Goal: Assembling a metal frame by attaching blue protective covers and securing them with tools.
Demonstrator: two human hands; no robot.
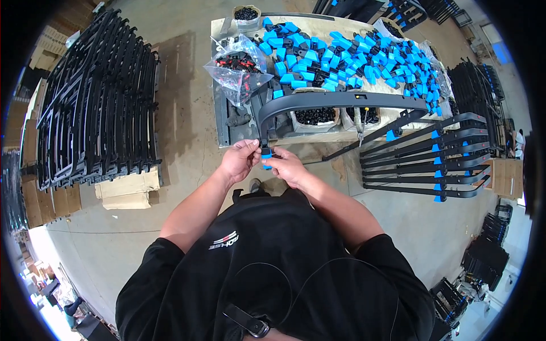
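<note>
A black bent metal frame lies across the near side of the worktable, one bent end pointing toward me. At that end sits a blue-and-black end piece. My right hand is closed on this piece, thumb and fingers at its right side. On its left, my left hand is closed in a pinch beside the frame's end; whatever is between its fingertips is too small to make out. Many similar blue-and-black pieces lie heaped over the table.
A clear plastic bag of small black and red parts lies at the table's left. Containers of small black parts stand behind the frame. A screwdriver-like tool hangs there. Racked frames stand left; frames with blue pieces are stacked right.
</note>
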